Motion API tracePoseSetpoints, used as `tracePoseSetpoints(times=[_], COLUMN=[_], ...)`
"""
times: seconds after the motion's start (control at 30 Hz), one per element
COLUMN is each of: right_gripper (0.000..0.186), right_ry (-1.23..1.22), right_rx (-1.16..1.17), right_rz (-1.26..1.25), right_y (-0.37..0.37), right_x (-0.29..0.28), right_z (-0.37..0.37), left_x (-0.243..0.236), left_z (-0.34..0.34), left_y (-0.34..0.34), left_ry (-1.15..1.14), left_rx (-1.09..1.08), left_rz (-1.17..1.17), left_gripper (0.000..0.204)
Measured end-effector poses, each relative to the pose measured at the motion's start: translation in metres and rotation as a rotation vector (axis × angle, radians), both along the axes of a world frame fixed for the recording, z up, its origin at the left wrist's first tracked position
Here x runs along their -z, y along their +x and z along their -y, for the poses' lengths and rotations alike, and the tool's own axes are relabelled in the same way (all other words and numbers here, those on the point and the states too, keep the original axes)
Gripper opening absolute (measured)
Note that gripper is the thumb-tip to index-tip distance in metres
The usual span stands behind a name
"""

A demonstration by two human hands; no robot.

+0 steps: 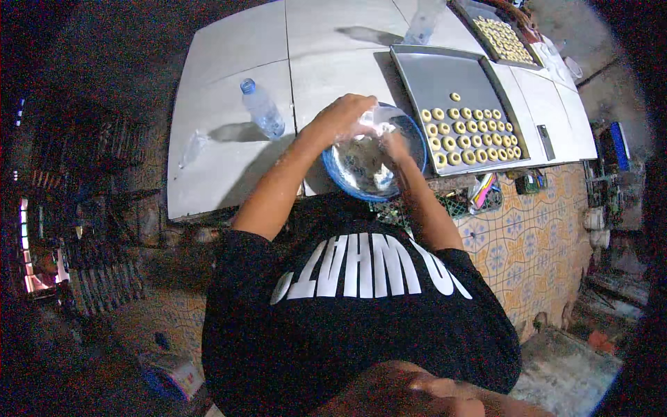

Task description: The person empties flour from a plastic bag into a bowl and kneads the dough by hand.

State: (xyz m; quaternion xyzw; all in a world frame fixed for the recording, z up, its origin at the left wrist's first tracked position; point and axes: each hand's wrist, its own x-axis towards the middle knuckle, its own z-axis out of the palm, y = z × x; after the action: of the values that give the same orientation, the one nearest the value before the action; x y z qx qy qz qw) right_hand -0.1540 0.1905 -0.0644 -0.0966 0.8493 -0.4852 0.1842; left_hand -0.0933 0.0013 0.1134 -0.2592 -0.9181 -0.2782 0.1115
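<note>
A round bowl with a blue rim [347, 182] stands at the table's near edge, in front of my body. My left hand [347, 118] reaches over its far left side, the fingers curled down into it. Inside, on the right, is my right hand [394, 144], fingers bent in toward the left one. Between the two hands shows whitish stuff [381, 128], too blurred to name. White smears cling to my fingers and to the bowl's inner wall.
A clear plastic bottle [262, 110] stands left of the bowl, beside a crumpled clear piece [194, 148]. On the right, a metal tray [431, 75] holds rows of small dough rings [472, 126]. Farther back lies another filled tray [501, 38], near another person's arm [517, 15].
</note>
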Motion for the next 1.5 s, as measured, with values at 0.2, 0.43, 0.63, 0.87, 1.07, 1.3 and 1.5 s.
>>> tracePoseSetpoints(times=[0.2, 0.43, 0.63, 0.87, 1.07, 1.3, 1.5], right_gripper=[0.032, 0.038, 0.040, 0.039, 0.031, 0.039, 0.036], right_ry=[-0.343, -0.309, -0.906, -0.294, -0.361, 0.021, -0.143], right_rx=[-0.119, -0.064, -0.400, -0.205, -0.061, -0.069, -0.229], right_rz=[0.074, 0.099, 0.441, -0.284, 0.294, -0.114, -0.449], right_y=[0.034, -0.012, 0.002, 0.011, -0.003, -0.011, 0.032], right_x=[-0.075, 0.032, 0.000, -0.016, 0.021, 0.030, -0.039], right_z=[0.008, -0.013, -0.012, 0.027, 0.000, -0.012, 0.029], left_x=[0.001, -0.018, -0.003, 0.002, 0.015, 0.003, 0.022], left_z=[0.013, 0.002, 0.008, 0.007, 0.020, 0.009, 0.027], left_y=[0.005, 0.006, 0.008, 0.009, 0.011, 0.003, 0.011], left_ry=[-0.031, -0.057, -0.033, 0.014, -0.001, 0.083, 0.154], left_rx=[-0.002, -0.116, -0.158, -0.116, -0.177, -0.103, -0.171], left_rz=[0.090, 0.294, 0.298, 0.219, 0.261, 0.305, 0.331], left_gripper=[0.042, 0.040, 0.030, 0.051, 0.035, 0.029, 0.044])
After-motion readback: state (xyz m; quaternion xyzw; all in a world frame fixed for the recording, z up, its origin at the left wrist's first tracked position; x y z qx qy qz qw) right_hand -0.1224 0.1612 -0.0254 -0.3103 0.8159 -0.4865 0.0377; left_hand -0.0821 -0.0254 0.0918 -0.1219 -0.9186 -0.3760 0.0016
